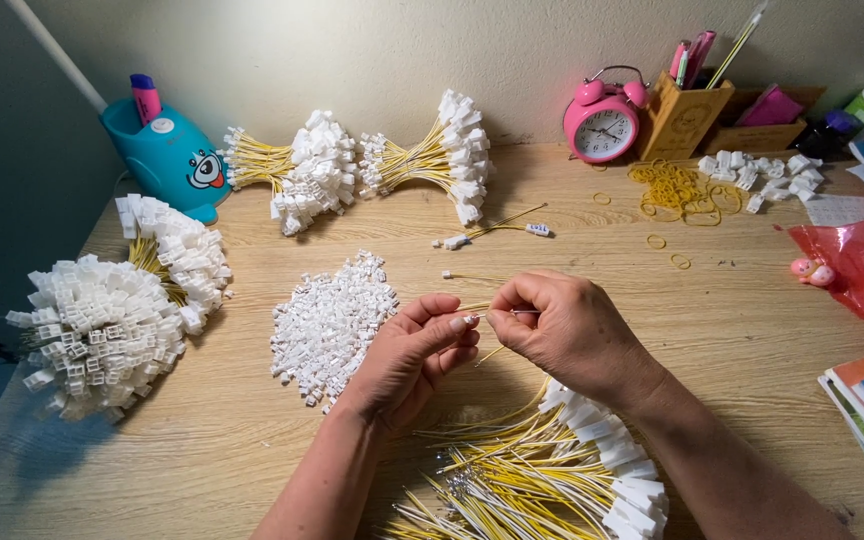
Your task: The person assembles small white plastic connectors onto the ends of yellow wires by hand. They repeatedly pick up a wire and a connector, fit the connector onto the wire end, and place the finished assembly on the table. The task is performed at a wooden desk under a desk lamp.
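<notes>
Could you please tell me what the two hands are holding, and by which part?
The left hand pinches a small white connector at its fingertips; the right hand pinches a thin wire near its bare end, close to that connector.

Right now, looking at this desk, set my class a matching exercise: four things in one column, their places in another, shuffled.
Things:
1. pink alarm clock
2. loose white connectors
3. yellow rubber bands
4. blue pen holder

Places:
A. far left, by the wall
B. beside the left hand
C. left of the wooden pen box
D. in front of the wooden pen box

Pairs: 1-C, 2-B, 3-D, 4-A
</notes>
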